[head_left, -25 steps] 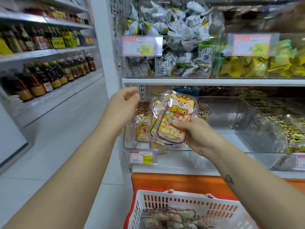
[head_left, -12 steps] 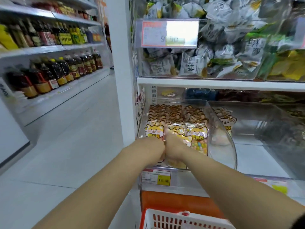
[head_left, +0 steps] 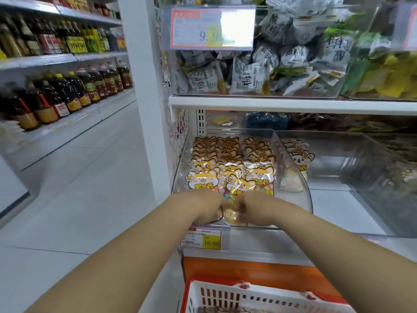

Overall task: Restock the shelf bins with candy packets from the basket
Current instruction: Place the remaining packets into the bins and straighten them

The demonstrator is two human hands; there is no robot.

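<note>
Pale grey floor tiles fill the aisle at your far left, below white shelving that carries rows of dark oil bottles with yellow labels. A white pillar marks the near end of the shelf unit in front of you.

Your left hand is at the front lip of a clear bin on the lower shelf, fingers curled downward. It meets your right hand, curled the same way, over the lower edge of the front candy packet. The fingertips are blurred, so both hands appear to pinch that packet rather than plainly do so. The packet stands upright in the middle row of the bin, touching the cat-printed packets ranked behind and beside it.

A price tag hangs just below the bin, above an orange base panel. The white basket with a red rim sits at the bottom edge. On the shelf above, an upper bin holds grey-white packets. To the right stands a neighbouring clear bin.
</note>
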